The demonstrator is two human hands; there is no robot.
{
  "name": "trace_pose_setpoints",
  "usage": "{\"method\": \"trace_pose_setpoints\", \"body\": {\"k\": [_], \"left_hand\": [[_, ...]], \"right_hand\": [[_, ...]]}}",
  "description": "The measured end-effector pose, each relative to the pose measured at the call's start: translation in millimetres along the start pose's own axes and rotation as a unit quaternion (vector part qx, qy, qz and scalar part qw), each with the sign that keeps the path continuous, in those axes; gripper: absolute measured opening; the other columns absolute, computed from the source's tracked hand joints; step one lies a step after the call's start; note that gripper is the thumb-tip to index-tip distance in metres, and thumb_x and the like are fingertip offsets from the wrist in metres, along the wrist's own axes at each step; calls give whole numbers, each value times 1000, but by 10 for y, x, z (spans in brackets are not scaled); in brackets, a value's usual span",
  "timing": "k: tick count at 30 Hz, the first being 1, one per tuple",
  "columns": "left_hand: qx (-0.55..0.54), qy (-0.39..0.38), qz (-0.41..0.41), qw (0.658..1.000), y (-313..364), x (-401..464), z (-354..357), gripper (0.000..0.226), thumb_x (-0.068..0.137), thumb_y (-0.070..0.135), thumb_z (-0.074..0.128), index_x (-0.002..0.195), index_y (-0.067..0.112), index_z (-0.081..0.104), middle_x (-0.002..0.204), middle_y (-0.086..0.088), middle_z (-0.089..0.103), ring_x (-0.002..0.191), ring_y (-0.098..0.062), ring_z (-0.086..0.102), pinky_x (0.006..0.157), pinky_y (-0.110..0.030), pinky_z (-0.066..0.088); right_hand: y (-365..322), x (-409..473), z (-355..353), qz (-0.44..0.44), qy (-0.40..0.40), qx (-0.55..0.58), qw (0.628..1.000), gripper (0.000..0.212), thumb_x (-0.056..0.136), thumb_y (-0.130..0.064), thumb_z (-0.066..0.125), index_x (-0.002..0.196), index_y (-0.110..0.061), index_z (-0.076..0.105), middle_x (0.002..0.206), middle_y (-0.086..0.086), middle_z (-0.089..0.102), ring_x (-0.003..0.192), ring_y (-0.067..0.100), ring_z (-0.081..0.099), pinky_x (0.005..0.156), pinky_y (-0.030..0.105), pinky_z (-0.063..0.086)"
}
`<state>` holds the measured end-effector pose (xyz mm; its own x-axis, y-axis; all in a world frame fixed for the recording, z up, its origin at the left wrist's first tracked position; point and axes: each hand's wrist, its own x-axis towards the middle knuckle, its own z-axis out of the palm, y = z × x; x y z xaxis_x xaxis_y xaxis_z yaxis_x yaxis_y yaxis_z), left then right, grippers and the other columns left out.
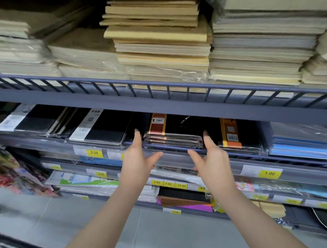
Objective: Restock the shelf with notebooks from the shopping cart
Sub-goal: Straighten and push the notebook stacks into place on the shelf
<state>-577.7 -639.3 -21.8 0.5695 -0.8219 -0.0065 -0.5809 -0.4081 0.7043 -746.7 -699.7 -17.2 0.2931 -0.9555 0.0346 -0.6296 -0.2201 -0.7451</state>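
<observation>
Head view. The grey metal shelf (177, 105) carries a low railed front edge above and a clear plastic lip with yellow price tags (94, 152) below. The slot between the two tiers is shallow, leaving little headroom over the stock. A gap of bare shelf lies on either side of the centre stack, and each hand occupies one of these gaps.

The notebooks (175, 134) sit in the middle of the second tier: a flat stack, black covers with a red-and-gold band, wrapped in glossy film. The upper tier holds cream paper pads (159, 41), matte and square-edged.

The left hand (137, 160) and right hand (211, 157) are spread, fingers straight, thumbs pointing inward, flanking the stack. Whether the fingertips touch the wrap is uncertain; neither hand grips anything.
</observation>
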Motion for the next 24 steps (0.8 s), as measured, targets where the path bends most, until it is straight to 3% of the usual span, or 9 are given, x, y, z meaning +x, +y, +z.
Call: {"method": "trace_pose_setpoints", "body": {"k": [3, 6, 9, 12, 15, 17, 19, 21, 24], "left_hand": [[-31, 42, 32, 998, -18, -105, -196, 81, 80, 25, 71, 146, 17, 25, 97, -1, 69, 63, -26, 61, 58, -15, 44], [-42, 87, 64, 993, -144, -96, -430, 73, 79, 19, 72, 142, 17, 36, 54, 1, 55, 51, -21, 53, 55, -4, 38], [-41, 99, 62, 992, -387, 2, -713, 72, 78, 22, 72, 141, 20, 37, 58, -8, 55, 57, -23, 54, 56, -11, 41], [-24, 111, 58, 992, -721, 179, -1002, 77, 75, 25, 76, 141, 17, 37, 103, -19, 65, 97, -34, 60, 87, -25, 46], [3, 74, 55, 996, -1059, 339, -1200, 86, 75, 30, 76, 144, 14, 29, 149, -5, 36, 134, -24, 36, 110, -31, 28], [2, 41, 47, 998, -1208, 430, -1282, 87, 78, 34, 71, 146, 12, 22, 153, -2, 26, 140, -17, 26, 112, -29, 23], [-8, 16, 49, 999, -1304, 519, -1320, 84, 81, 36, 67, 147, 11, 20, 153, -3, 26, 138, -19, 30, 113, -32, 27], [-22, -8, 56, 998, -1347, 587, -1337, 81, 83, 36, 65, 146, 11, 21, 150, -7, 32, 134, -23, 37, 111, -35, 30], [-41, -27, 41, 998, -1392, 675, -1341, 78, 84, 37, 64, 146, 15, 23, 130, -24, 52, 120, -38, 48, 101, -46, 42]], "right_hand": [[-131, -27, -105, -44, 26, 14, 999, 67, 91, -26, 56, 147, -23, 20, 78, -1, 59, 54, 13, 56, 54, 19, 45], [-333, -43, -47, -97, 22, 24, 995, 64, 90, -26, 56, 145, -28, 23, 91, -5, 45, 60, 3, 50, 67, 18, 49], [-576, -110, 217, -120, -9, 41, 992, 61, 90, -24, 57, 144, -28, 29, 91, 9, 55, 87, 2, 39, 94, 32, 47], [-799, -158, 566, -137, -31, 45, 989, 60, 88, -28, 61, 141, -29, 35, 107, 7, 63, 86, 2, 38, 93, 27, 44], [-978, -139, 911, -126, -63, 28, 990, 64, 87, -34, 61, 143, -31, 30, 143, -1, 45, 88, 4, 51, 99, 31, 41], [-1074, -98, 1103, -114, -74, 1, 991, 65, 88, -39, 58, 144, -33, 25, 152, -5, 29, 123, 14, 49, 105, 31, 36], [-1147, -47, 1244, -99, -73, -7, 992, 61, 91, -40, 53, 144, -33, 25, 152, -5, 29, 136, 16, 35, 107, 31, 32], [-1195, -8, 1330, -84, -63, -6, 994, 55, 93, -38, 50, 143, -32, 29, 149, -4, 36, 134, 15, 38, 105, 31, 35], [-1240, 24, 1407, -61, -37, -24, 997, 50, 93, -38, 49, 141, -35, 34, 130, 6, 58, 107, 22, 61, 85, 32, 45]]}}
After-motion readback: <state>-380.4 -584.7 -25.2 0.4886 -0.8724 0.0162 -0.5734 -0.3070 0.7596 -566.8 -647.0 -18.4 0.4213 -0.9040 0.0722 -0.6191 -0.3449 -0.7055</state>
